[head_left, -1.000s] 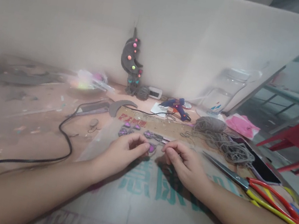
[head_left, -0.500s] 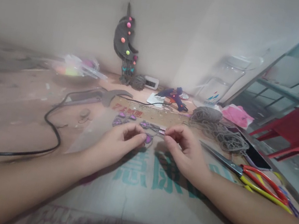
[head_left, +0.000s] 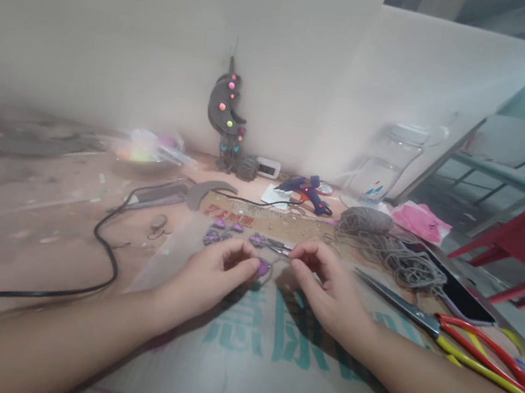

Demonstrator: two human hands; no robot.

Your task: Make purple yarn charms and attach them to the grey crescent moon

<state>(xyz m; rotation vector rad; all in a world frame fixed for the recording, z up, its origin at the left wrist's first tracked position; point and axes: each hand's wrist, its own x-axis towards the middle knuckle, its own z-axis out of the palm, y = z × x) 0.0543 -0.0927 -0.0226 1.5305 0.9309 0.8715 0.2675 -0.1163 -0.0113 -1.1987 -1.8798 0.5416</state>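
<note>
My left hand pinches a small purple piece with a grey edge between thumb and forefinger. A thin strand of grey yarn runs from that piece towards my right hand, whose thumb and forefinger are pressed together on it. Just behind the fingertips lies a slim metal tool, partly covered by my right hand; its kind is unclear. Beyond my left hand, several purple pieces edged in grey, such as one flower-like piece, rest on the printed sheet.
Large scissors with red and yellow handles lie at right, near a phone and grey yarn balls. Behind are a glue gun, a clear jug and a moon ornament. A black cable crosses the left side.
The camera view has tilted up, so everything appears lower in the picture. Both hands keep their pinch on the purple piece and yarn, hardly moving relative to the table.
</note>
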